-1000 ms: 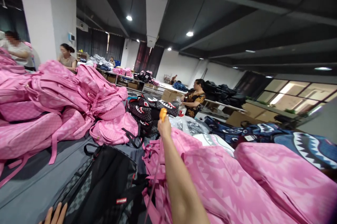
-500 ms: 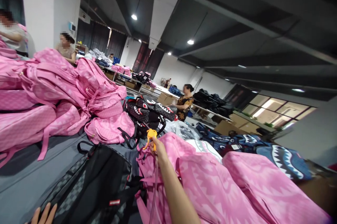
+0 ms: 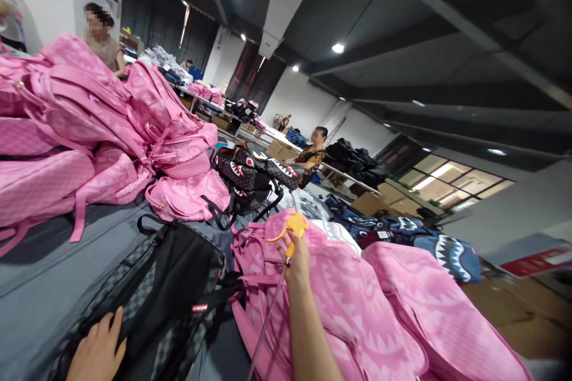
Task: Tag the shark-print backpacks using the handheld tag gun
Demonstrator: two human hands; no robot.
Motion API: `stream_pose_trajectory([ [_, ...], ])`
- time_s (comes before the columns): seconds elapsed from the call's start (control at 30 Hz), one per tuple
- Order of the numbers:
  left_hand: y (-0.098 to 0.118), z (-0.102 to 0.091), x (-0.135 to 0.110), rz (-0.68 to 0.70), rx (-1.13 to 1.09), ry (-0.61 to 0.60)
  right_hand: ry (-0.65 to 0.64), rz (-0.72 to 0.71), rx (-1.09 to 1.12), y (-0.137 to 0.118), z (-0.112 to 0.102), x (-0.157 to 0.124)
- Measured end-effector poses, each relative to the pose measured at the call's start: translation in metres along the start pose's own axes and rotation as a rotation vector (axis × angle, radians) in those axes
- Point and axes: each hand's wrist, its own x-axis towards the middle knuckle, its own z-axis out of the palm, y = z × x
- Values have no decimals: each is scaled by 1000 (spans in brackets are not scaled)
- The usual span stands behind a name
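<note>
My right hand point(image 3: 297, 259) is closed around a yellow air blow gun point(image 3: 291, 228) with a thin hose point(image 3: 266, 324) trailing down along my forearm. It hovers over a pink shark-mouth backpack point(image 3: 357, 303) lying on the grey table point(image 3: 40, 285). Fingers spread, my left hand point(image 3: 96, 350) lies flat on a black and grey checkered backpack point(image 3: 170, 285) at the near edge.
A tall pile of pink backpacks point(image 3: 84, 124) fills the left of the table. Black shark-mouth backpacks point(image 3: 250, 175) lie behind, blue ones point(image 3: 424, 244) to the right. One person point(image 3: 100, 32) stands at the far left, another point(image 3: 313, 151) at a back table. Cardboard boxes point(image 3: 513, 309) sit at right.
My right hand has pulled the blow gun back and down toward the near pink backpack. My left hand has slid further onto the black backpack. The view has tilted.
</note>
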Motion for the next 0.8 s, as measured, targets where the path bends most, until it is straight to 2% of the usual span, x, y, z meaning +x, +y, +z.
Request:
stream_pose_trajectory([
  [0.13, -3, 1, 0, 41, -224, -14, -299, 259, 100, 9, -6, -29],
  [0.2, -3, -3, 0, 28, -349, -37, -283, 266, 71, 12, -7, -39],
  [0.3, -3, -20, -1, 15, -641, -46, -126, 140, 24, 9, -5, -45],
  [0.37, -7, -36, -2, -24, -898, -91, -169, 157, -21, 7, -3, -46],
  [0.47, -17, -61, -3, -176, -1316, -248, -472, 389, -133, 16, 5, -62],
  [0.57, -29, -77, -3, -454, -1688, -332, -767, 554, -263, 43, 14, -106],
  [0.63, -34, -79, 0, -637, -1782, -374, -964, 616, -336, 60, 18, -143],
  [0.7, -37, -77, 6, -738, -1777, -433, -1155, 615, -397, 73, 21, -168],
  [0.77, -39, -72, 11, -782, -1749, -470, -1293, 536, -472, 79, 28, -175],
  [0.8, -39, -69, 13, -795, -1736, -485, -1313, 484, -512, 80, 32, -172],
])
